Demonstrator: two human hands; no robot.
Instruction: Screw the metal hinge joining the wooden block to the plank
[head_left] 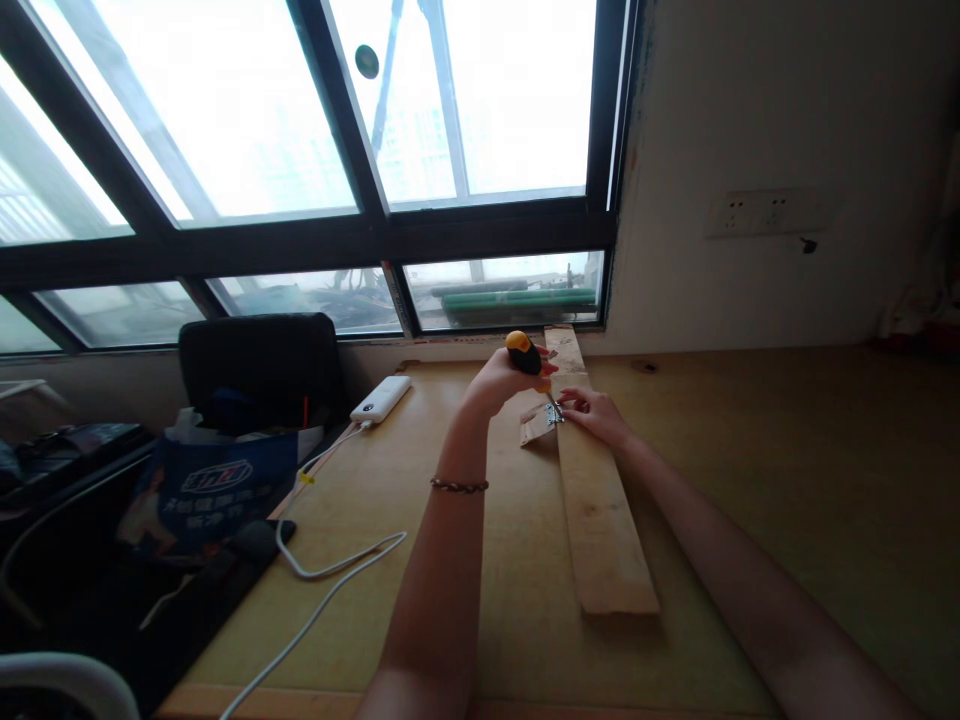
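Observation:
My left hand (504, 380) is closed around a screwdriver (523, 352) with a yellow and black handle. Its shaft slants down to a small metal hinge (555, 413). The hinge sits where a long wooden board (604, 520) meets a short piece of wood (535, 427) on its left side. At the hinge's right edge, the bent fingers of my right hand (592, 412) press close to the screwdriver tip, with the palm side against the board. Any screw under the tip is too small to make out.
A white power bank (381, 399) lies on the wooden table (720, 450), with a white cable (352, 570) running towards the near edge. Left of the table stand a black chair (259, 360) and a blue bag (214, 490). Windows and a wall border the far side.

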